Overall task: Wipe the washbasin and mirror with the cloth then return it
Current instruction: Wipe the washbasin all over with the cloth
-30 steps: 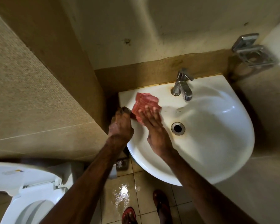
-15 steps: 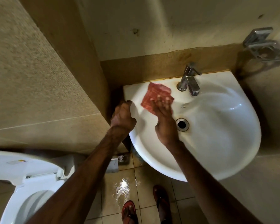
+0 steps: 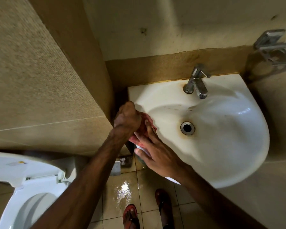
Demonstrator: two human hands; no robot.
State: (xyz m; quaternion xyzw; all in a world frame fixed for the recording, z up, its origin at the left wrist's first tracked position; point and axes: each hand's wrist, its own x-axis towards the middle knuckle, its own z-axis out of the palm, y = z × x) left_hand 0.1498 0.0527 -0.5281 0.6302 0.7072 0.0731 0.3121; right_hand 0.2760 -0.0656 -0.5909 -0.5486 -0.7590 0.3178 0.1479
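At washbasin (image 3: 221, 146) left rim | right hand (image 3: 157, 152) fingers spread flat, pressing red cloth (image 3: 149, 123) | left hand (image 3: 127, 117) clenched gripping rim

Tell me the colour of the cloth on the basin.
Reddish-pink crumpled cloth, head view.

One head-worn camera looks steeply down from close above the washbasin (image 3: 221, 138), facing the back wall, wide enough to catch the toilet (image 3: 23, 187) lower left and the floor tiles (image 3: 122, 192).

Bathroom: washbasin (image 3: 221, 162), toilet (image 3: 31, 187)
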